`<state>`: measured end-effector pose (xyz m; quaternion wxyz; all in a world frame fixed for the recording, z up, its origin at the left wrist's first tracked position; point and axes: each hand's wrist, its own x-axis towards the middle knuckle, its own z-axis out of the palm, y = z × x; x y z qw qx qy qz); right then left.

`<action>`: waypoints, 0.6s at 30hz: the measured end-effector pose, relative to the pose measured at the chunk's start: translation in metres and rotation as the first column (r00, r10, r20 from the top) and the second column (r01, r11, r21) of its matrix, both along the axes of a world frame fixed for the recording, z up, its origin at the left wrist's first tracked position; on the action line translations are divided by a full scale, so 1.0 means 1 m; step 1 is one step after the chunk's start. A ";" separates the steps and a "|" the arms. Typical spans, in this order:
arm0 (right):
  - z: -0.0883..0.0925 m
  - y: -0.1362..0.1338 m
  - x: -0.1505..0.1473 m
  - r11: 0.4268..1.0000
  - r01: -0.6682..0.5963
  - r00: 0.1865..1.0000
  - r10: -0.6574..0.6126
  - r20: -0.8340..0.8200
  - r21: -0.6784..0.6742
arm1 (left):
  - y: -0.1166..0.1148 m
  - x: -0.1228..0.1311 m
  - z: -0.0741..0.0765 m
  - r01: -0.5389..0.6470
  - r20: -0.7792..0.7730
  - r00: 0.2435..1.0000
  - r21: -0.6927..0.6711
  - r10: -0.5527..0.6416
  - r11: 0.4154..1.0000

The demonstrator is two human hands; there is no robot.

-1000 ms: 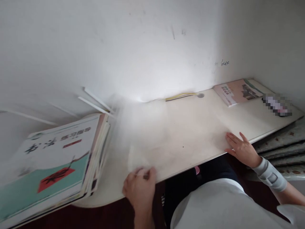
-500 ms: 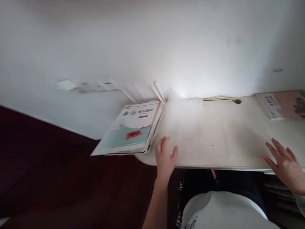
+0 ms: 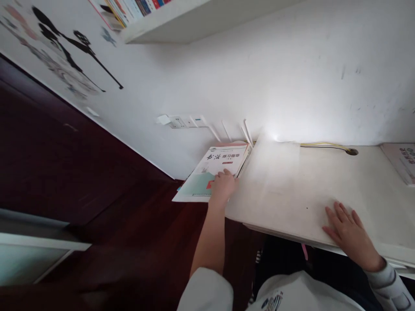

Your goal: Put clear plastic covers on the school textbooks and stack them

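Observation:
My left hand (image 3: 222,187) lies on top of a stack of workbooks (image 3: 214,169) at the left end of a white desk (image 3: 292,185); the fingers rest flat across the cover, which has black characters, a teal band and a red patch. My right hand (image 3: 348,230) rests palm down with fingers spread on the desk near its front edge, holding nothing. A grey sleeve cuff covers the right wrist.
A pink book (image 3: 402,160) lies at the desk's far right. A yellow cable (image 3: 324,145) runs to a hole at the back. Wall sockets (image 3: 184,122) sit left of the stack. A shelf of books (image 3: 152,13) hangs above. Dark floor lies to the left.
My left hand moved from the desk's front edge up onto the workbook stack. The view swung left and pulled back, bringing in the shelf and wall sockets. My right hand stayed flat on the desk.

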<state>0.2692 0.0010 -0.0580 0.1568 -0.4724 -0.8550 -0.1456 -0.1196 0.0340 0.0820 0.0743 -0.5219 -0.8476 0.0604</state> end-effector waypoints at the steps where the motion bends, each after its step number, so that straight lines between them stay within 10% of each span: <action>1: 0.000 -0.001 0.001 1.000 0.002 1.000 -0.002 0.004 0.001 | -0.005 0.003 -0.001 0.002 -0.010 1.000 -0.027 -0.002 1.000; 8: 0.002 -0.007 0.001 1.000 0.002 1.000 -0.002 -0.028 -0.005 | -0.032 -0.003 0.052 -0.034 -0.038 0.999 -0.069 0.031 0.997; 14: 0.010 -0.009 -0.003 0.998 0.008 0.998 -0.011 -0.058 -0.059 | -0.072 0.007 0.125 -0.176 -0.121 0.971 0.206 0.204 0.962; 18: 0.019 -0.011 -0.005 0.994 0.032 0.998 -0.037 -0.048 -0.103 | -0.077 0.021 0.122 -0.090 0.170 0.985 0.587 -0.013 0.805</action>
